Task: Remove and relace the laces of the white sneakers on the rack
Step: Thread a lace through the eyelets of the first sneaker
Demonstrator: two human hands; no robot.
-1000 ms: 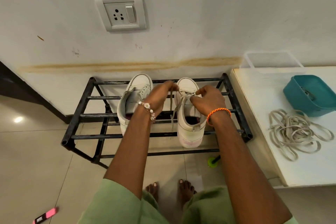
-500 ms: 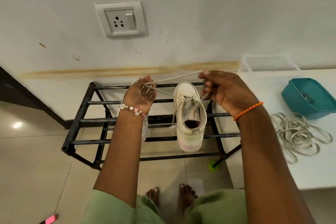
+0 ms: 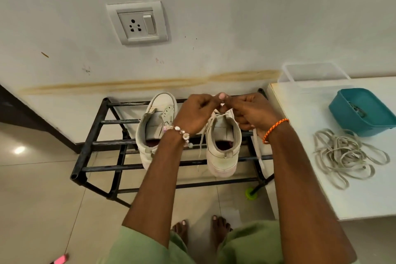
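Two white sneakers stand heel-toward-me on a black metal rack (image 3: 94,135). The left sneaker (image 3: 154,126) has no lace in its eyelets. The right sneaker (image 3: 222,146) carries a pale lace (image 3: 258,154) whose loose ends hang down on both sides. My left hand (image 3: 197,113) and my right hand (image 3: 250,111) meet over the right sneaker's front, fingers curled and pinching the lace near its eyelets. The hands hide the toe of that shoe.
A white table (image 3: 321,188) stands right of the rack with a pile of loose laces (image 3: 347,156), a teal tub (image 3: 364,111) and a clear box (image 3: 312,73). A wall socket (image 3: 138,23) is above. My bare feet (image 3: 199,231) stand on the tiled floor.
Half a second ago my hands were spread apart, pulling the lace ends taut to each side. They have come back together over the right sneaker's front.
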